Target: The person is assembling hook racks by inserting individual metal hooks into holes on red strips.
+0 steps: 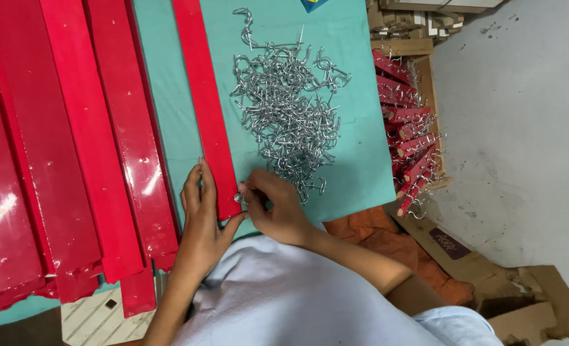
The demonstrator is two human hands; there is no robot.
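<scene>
Red strip (pixel 206 109) lies lengthwise on the teal surface (pixel 355 147), running from the far edge down to the near edge, where both hands meet at its near end. Left hand (pixel 201 211): forearm comes up from the near edge, palm down, fingers extended and loosely together, flat along the strip's left side, thumb reaching under the strip's end. It's bracing the strip, not wrapped around it. Right hand (pixel 275 211): forearm comes in from the right across the body, elbow bent, wrist turned inward. Fingers curled closed, thumb and forefinger pinching a small metal hook (pixel 241 197) right against the strip's right edge near its end. Can't tell if the hook tip is already in the strip.

Pile of loose metal hooks (pixel 291 109) sits on the surface just right of the strip, spreading from the far edge down to nearly touch the right hand's knuckles. Stack of longer red strips (pixel 73 141) covers the left part of the surface, overlapping each other, well left of the held one with a band of teal between. Off the right edge, a wooden crate (pixel 428 83) on the floor holds red pieces with hooks fitted (pixel 412 141).
</scene>
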